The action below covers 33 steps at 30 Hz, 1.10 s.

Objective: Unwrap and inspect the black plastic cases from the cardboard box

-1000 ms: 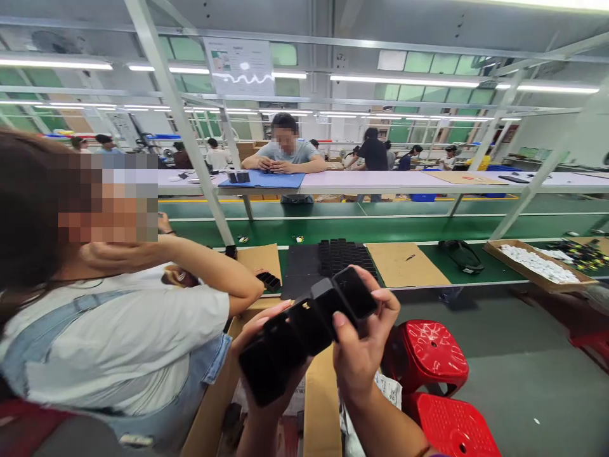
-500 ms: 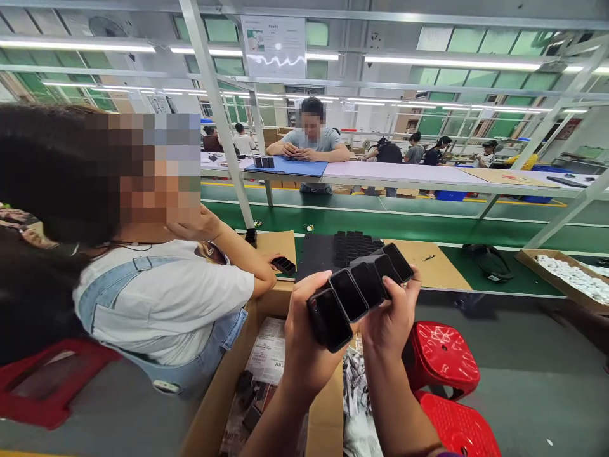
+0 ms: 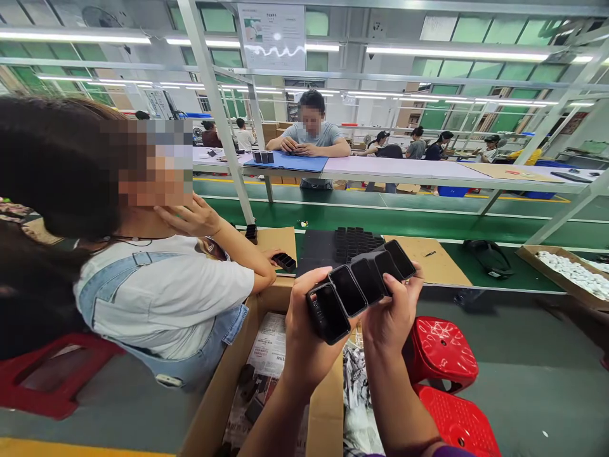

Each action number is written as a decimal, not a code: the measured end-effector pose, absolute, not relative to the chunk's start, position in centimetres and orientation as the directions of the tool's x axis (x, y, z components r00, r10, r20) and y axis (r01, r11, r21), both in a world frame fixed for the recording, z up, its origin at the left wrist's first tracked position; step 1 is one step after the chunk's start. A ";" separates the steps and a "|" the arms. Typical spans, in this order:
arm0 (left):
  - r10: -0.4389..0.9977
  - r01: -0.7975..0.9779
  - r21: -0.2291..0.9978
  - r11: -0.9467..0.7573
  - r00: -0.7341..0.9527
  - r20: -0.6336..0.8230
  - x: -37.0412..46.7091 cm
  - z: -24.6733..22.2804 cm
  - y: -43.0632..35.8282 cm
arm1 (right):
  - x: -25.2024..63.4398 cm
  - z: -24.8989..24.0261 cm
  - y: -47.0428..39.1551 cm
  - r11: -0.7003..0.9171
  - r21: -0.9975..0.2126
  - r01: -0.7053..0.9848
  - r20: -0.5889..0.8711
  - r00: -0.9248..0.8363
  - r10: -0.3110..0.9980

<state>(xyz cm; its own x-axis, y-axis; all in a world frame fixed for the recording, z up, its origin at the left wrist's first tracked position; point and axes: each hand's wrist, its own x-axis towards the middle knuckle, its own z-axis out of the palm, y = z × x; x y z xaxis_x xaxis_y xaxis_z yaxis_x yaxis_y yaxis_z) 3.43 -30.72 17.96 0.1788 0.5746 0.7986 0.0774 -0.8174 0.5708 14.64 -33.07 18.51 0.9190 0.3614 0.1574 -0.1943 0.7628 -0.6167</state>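
Observation:
A short row of several black, open-looking rectangular cases [image 3: 349, 290], rounded at the corners, is held up at chest height over the cardboard boxes. My left hand [image 3: 304, 336] wraps around the lower left end, its thumb along the top edge. At the upper right end, my right hand [image 3: 397, 308] grips the row with its thumb pressed on the front. Whether the cases are joined is unclear. Behind them, more black cases [image 3: 354, 244] stand close together on a dark mat [image 3: 316, 251] on the bench.
A seated co-worker [image 3: 162, 298] is close on the left, with black cases [image 3: 284, 261] by one hand. Below is a cardboard box [image 3: 209, 393] holding newspaper and dark pieces. Red stools [image 3: 442, 349] stand at right. A tray of white pieces [image 3: 571, 273] and a black strap-like object [image 3: 488, 259] lie right.
Both hands keep their hold on the row, which has tilted slightly. The view has shifted a little. The co-worker's raised hand has changed its pose near the face.

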 end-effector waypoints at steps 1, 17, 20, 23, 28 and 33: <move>0.577 0.077 0.574 -0.815 0.179 0.797 3.4 17.9 -30.7 | 14.6 18.5 -33.0 0.761 -0.621 -0.190 0.158 0.920 0.358; 0.519 0.017 0.526 -0.850 0.193 0.833 3.1 17.4 -30.5 | 14.5 18.5 -33.1 0.744 -0.657 -0.123 0.199 0.923 0.328; 0.505 -0.008 0.515 -0.857 0.184 0.843 2.9 17.5 -30.5 | 14.3 18.5 -33.3 0.748 -0.653 -0.117 0.206 0.924 0.323; 0.507 -0.058 0.524 -0.850 0.180 0.843 2.8 17.1 -30.5 | 14.0 18.7 -33.6 0.775 -0.619 -0.126 0.210 0.925 0.317; 0.536 -0.111 0.558 -0.822 0.179 0.825 2.7 16.3 -30.3 | 13.6 19.0 -33.8 0.797 -0.596 -0.094 0.225 0.934 0.278; 0.521 -0.125 0.538 -0.833 0.146 0.841 2.6 16.0 -29.9 | 13.2 19.1 -33.8 0.789 -0.605 -0.106 0.224 0.928 0.296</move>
